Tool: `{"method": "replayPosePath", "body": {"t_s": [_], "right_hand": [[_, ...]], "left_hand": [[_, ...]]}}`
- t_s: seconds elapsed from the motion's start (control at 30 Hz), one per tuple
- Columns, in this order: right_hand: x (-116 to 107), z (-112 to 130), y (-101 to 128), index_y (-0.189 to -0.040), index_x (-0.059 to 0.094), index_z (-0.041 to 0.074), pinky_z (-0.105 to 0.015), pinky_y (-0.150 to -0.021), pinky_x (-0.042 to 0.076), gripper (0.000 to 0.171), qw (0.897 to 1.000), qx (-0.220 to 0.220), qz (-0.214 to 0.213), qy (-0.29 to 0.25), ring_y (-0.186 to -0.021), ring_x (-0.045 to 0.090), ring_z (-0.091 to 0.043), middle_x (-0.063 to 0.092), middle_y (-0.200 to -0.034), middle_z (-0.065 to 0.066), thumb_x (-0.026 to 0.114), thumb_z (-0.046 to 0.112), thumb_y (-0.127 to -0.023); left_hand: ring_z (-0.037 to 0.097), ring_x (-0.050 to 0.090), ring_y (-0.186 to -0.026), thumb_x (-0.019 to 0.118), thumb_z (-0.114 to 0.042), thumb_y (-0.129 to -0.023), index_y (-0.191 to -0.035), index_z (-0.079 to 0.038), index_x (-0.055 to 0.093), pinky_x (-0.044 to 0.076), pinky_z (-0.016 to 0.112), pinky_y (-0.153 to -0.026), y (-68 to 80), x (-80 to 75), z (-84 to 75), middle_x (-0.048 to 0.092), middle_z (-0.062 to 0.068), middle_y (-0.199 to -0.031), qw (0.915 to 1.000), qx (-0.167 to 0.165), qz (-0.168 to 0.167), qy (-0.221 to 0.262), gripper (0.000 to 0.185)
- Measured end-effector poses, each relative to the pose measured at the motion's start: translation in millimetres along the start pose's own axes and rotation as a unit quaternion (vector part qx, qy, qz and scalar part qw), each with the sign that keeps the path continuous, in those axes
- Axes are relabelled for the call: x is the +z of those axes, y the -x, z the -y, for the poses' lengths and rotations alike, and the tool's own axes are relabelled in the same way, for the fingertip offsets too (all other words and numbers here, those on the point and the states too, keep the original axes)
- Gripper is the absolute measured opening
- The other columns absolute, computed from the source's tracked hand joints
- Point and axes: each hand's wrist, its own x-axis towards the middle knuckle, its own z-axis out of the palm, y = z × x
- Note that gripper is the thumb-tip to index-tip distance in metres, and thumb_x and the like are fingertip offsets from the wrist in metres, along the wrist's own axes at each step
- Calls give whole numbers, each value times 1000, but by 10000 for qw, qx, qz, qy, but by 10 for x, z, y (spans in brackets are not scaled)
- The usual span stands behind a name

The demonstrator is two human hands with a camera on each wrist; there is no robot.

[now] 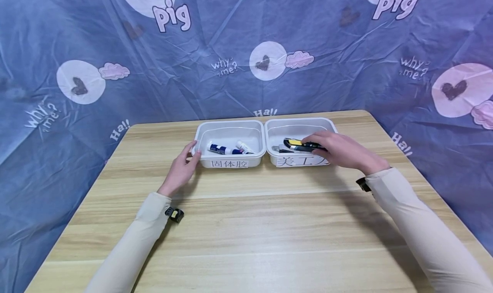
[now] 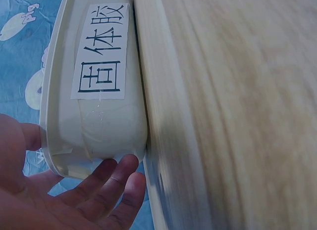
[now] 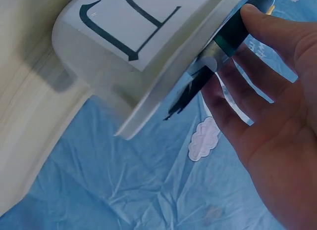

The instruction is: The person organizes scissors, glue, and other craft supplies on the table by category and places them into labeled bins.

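Two white plastic boxes stand side by side on the table. At the left box, labelled 固体胶, my left hand grips the left end, its fingers against the outer wall in the left wrist view. Inside lie a blue-and-white glue stick and a whiter glue stick. Over the right box, labelled 美工刀, my right hand holds a dark utility knife with a yellow part, between thumb and fingers. A greyish piece shows in that box below it; the front wall partly hides it.
The boxes stand near the far edge of the wooden table. A blue patterned cloth hangs behind and at both sides. A black wrist device sits on the left sleeve, another at the right cuff.
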Motion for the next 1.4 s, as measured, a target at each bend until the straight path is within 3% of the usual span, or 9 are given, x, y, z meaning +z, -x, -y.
{"method": "replayPosePath", "body": {"t_s": [0.27,0.53,0.87,1.4], "right_hand": [[36,-84,-112,-125,68,7,-53,-99,52,34,9999,107,57,-44,-119,63,-32,69,-124,-11,72,-1,-92],[70,-160,-161,-121,70,3,-54,-97,53,31,9998,-23,213,53,-116,64,-34,70,-121,-14,72,-4,-90],[96,-241,-194,-119,70,3,-55,-98,52,28,9991,177,382,-49,-118,64,-35,70,-122,-14,70,-3,-92],[125,-313,-309,-117,71,-1,-52,-98,53,27,9983,-6,566,-129,-113,67,-34,73,-115,-14,69,-5,-90]], "left_hand": [[42,62,-119,45,-43,-109,-163,-18,27,52,53,-102,6,2,4,54,27,-145,10000,31,-48,34,62],[42,62,-120,44,-45,-109,-164,-18,25,53,52,-101,2,7,15,52,27,-146,10000,17,3,16,64],[42,62,-119,44,-44,-109,-163,-18,26,53,52,-101,-9,6,11,54,27,-144,10000,3,-35,-1,63],[42,63,-118,45,-43,-109,-163,-18,26,53,53,-101,-7,-1,8,54,27,-144,10000,10,-40,5,63]]}}
